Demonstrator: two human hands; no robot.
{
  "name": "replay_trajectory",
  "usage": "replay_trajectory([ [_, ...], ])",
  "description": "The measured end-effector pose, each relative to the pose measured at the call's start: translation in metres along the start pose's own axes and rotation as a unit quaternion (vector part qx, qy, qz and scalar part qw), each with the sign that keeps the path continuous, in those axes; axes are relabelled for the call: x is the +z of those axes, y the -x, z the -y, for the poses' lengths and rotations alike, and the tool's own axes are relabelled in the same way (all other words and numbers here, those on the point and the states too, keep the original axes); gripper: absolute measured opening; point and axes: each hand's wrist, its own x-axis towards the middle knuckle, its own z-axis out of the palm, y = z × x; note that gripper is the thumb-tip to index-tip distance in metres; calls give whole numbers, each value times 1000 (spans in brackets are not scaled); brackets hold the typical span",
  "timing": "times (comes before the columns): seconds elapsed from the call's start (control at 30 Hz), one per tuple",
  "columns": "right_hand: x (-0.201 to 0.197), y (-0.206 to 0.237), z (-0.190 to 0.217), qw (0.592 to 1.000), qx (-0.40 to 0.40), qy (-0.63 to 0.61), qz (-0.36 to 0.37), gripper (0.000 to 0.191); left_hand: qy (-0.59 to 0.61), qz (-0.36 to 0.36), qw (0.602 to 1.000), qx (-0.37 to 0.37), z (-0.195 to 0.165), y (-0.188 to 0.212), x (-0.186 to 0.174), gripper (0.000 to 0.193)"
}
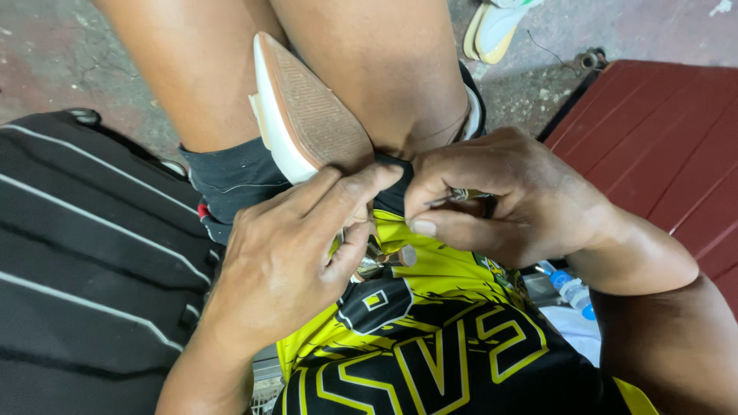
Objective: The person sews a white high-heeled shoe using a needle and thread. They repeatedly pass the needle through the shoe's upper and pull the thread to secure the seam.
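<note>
A pointed shoe (307,115) with a tan textured sole and white edge lies sole-up, clamped between my knees. My left hand (288,246) grips its near end, fingers curled around the toe part and thumb across the top. My right hand (500,196) pinches a thin metal needle-like tool (446,200) between thumb and forefinger, right beside the shoe's near end. A small shiny metal piece (373,265) shows under my left fingers. The part of the shoe under both hands is hidden.
A black bag with white stripes (84,253) sits at my left. A dark red panelled board (661,131) lies at the right. A small blue-capped bottle (573,288) rests by my right forearm. Another shoe (496,27) lies on the concrete floor beyond my knees.
</note>
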Motion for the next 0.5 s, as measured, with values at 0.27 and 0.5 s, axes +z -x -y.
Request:
replay_trajectory([
  [0.27, 32, -34, -1, 963, -140, 214, -86, 17, 1, -32, 999, -3, 3, 4, 2, 69],
  [0.5, -8, -32, -22, 783, 151, 598, 82, 5, 24, -37, 999, 3, 7, 7, 4, 75],
])
